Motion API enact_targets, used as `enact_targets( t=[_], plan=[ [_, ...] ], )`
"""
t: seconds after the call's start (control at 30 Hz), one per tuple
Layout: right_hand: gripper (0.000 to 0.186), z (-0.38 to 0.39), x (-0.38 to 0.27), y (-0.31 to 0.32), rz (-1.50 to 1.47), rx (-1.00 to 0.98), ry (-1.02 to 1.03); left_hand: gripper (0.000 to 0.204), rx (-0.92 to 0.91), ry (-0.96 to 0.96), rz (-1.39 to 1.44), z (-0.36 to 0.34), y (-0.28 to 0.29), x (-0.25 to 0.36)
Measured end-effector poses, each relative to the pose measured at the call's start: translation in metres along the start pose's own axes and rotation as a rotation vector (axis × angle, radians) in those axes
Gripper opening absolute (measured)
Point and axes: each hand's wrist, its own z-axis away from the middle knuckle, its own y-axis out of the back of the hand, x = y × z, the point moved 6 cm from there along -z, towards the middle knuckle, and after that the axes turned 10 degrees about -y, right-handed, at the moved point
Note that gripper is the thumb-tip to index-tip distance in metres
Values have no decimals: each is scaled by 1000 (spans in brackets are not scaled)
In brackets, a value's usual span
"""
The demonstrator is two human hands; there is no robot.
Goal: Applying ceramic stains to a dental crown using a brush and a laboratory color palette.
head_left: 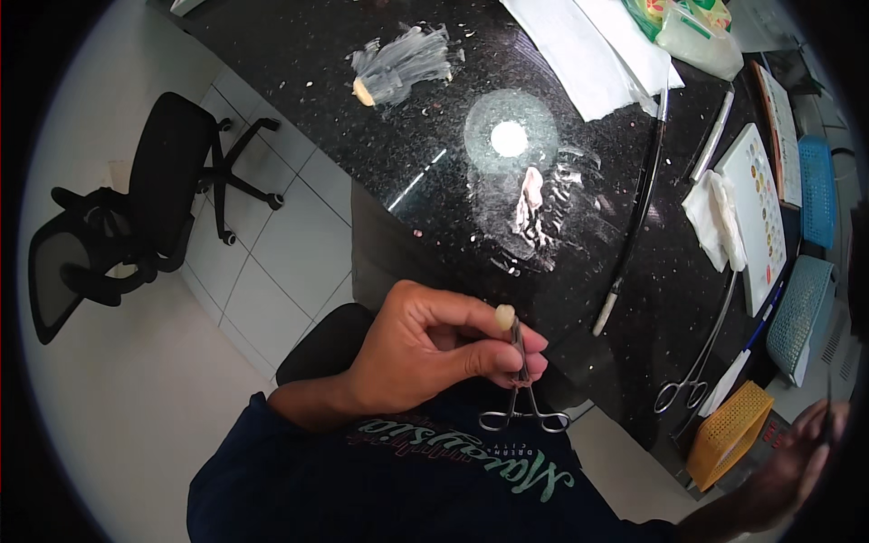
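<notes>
My left hand (421, 348) is closed round the upper part of a pair of metal locking forceps (521, 376), whose finger rings hang below towards my shirt. A small yellowish-white lump (504, 317) sits at the tip of the forceps, beside my index finger. At the lower right rim, in dim light, my right hand (806, 452) has its fingers closed on a thin dark tool (829, 412) that points upward. The kind of tool is too dark to make out. The right hand is beyond a yellow basket (731, 434).
On the black speckled tabletop (299, 81) are a whitish smear (407, 63), pinkish-white paste (531, 204) and white sheets (597, 54). A long dark rod (641, 204), another pair of forceps (697, 376), a white tissue (715, 217) and baskets line the right. An office chair (172, 172) stands left.
</notes>
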Motion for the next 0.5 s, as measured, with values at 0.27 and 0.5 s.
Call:
enact_targets(
  t=[0.27, 0.5],
  plan=[
    [21, 68, -19, -142, -239, 103, 252, 18, -83, 75, 23, -3, 0, 2],
    [27, 66, -12, -196, -353, -157, 360, 18, -57, 44, 36, -1, 3, 1]
  ],
)
